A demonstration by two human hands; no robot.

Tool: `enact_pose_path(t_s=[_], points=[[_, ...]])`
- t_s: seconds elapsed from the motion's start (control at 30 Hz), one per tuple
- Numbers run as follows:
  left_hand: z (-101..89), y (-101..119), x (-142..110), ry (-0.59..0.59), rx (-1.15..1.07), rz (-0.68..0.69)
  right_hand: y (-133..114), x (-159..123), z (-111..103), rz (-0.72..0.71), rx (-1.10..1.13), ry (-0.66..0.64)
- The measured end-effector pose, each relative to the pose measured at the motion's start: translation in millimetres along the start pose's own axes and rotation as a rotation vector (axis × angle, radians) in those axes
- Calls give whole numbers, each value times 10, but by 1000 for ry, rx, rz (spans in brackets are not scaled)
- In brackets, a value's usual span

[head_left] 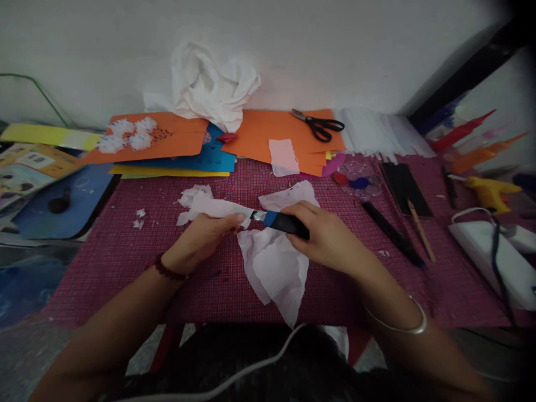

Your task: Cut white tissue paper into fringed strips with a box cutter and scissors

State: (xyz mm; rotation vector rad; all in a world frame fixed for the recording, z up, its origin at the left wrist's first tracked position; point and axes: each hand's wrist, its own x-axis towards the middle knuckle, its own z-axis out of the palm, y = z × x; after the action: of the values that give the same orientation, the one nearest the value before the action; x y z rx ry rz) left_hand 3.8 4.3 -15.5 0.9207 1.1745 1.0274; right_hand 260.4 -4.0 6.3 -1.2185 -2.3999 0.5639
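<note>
My left hand [209,234] pinches a white tissue-paper strip [224,209] between thumb and fingers, its crumpled end fanning out to the left. In my right hand [324,229] is a black-and-blue tool with a silvery tip [288,223]; its exact kind is unclear. The tool's dark front end meets the strip's right end, close to my left thumb. Below the tool lie torn tissue-paper pieces [278,268] on the checked cloth, and another piece [293,194] lies partly behind my right hand.
Scissors [320,124] rest on orange paper [255,131] at the back, near crumpled white tissue [209,84]. Fluffy white blossoms decorate an orange sheet [184,131] at left. To the right are a black pad [406,190], a pencil [421,230] and a yellow glue gun [494,192].
</note>
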Motion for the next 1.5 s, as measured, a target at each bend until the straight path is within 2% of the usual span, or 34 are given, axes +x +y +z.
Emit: enact_pose_path(t_s=[0.17,0.33,0.47,0.77,0.87,1.07,1.27,1.5], points=[[-93,28,12,-106,62,-47,37,-20,-15,-26,5,14],[-94,48,29,-143,-30,-4,53,-23,-20,-25,11,5],[-63,72,24,-190,-1,37,45,-19,-22,-25,22,-4],[-159,89,53,-113,104,-45,112,-55,-162,-12,47,-39],[-170,100,58,-82,105,-35,114,-61,-177,-13,57,-38],[-100,66,45,-129,65,-31,84,-37,-102,-18,57,-50],[4,65,6,-164,50,48,67,-21,-26,-12,39,-21],[-50,59,10,-203,10,52,55,-20,-65,15,18,-15]])
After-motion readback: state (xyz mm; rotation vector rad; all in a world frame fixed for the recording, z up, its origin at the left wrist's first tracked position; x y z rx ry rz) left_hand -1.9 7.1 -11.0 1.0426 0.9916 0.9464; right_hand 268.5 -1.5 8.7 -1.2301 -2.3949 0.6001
